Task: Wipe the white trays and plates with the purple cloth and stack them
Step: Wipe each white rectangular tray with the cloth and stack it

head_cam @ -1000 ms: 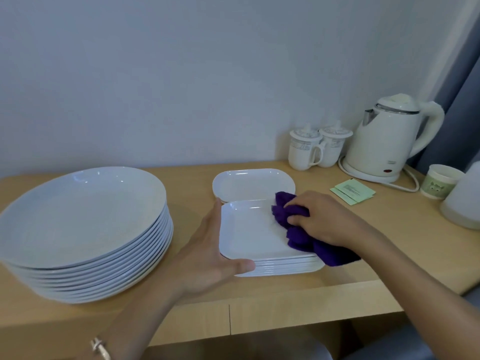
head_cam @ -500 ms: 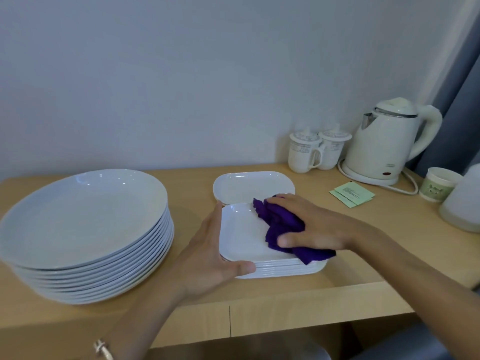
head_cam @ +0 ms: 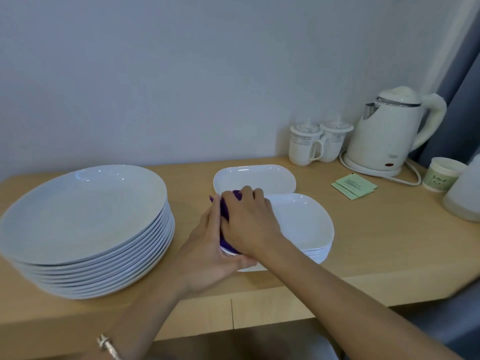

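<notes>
A stack of square white trays (head_cam: 304,224) sits near the desk's front edge. My right hand (head_cam: 246,222) presses the purple cloth (head_cam: 224,211) onto the left part of the top tray; the cloth is mostly hidden under the hand. My left hand (head_cam: 207,253) grips the stack's left front corner, thumb on the near rim. Behind the stack lies a single oblong white tray (head_cam: 255,178). At the left stands a tall stack of round white plates (head_cam: 83,222).
At the back right stand two lidded mugs (head_cam: 315,148) and a white kettle (head_cam: 389,133) with its cord. Green sachets (head_cam: 354,187) lie in front of it. A paper cup (head_cam: 441,174) and a white container (head_cam: 465,196) sit at the right edge.
My right hand has swept the purple cloth leftward across the top tray, from its right side to its left edge. My left hand keeps its hold on the stack.
</notes>
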A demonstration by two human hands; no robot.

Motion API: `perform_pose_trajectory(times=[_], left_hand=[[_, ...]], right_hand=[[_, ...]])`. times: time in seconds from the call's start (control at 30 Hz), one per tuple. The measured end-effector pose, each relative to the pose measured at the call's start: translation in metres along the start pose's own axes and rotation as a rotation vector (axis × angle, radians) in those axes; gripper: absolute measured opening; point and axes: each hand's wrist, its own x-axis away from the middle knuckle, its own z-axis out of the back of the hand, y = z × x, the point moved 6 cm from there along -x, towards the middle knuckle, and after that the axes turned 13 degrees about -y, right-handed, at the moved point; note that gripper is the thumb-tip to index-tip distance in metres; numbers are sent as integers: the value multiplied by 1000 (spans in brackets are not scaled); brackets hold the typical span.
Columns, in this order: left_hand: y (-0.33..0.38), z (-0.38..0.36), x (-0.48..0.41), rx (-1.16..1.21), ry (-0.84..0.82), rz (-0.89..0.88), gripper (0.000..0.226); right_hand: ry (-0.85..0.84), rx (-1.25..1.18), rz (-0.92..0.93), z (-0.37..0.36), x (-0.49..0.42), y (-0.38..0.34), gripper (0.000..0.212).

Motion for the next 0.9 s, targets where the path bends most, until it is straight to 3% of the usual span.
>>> perform_pose_trajectory(times=[0.13, 0.33, 0.4, 0.57, 0.77, 0.83, 0.9], left_hand=[[1, 1, 2, -89, -8, 17, 116], [10, 4, 2, -342, 12, -21, 92], [7, 4, 3, -404, 11, 15, 93], [0, 2, 3, -540, -12, 124, 112], [12, 0, 4, -738, -25, 123, 121], [18, 0, 6, -778, -15, 79, 122], [20, 0, 7, -832, 54, 9, 106]], right_hand=[[-170, -94, 103, 6, 14, 34, 49], [-65, 86, -165, 30, 37, 110, 49], [-66, 81, -171, 25, 35, 106, 52], [-191, -233, -104, 12, 38, 98, 64], [-35, -219, -23, 21, 47, 85, 42], [-19, -325, -36, 27, 47, 86, 38], [78, -523, -98, 38, 49, 98, 32]])
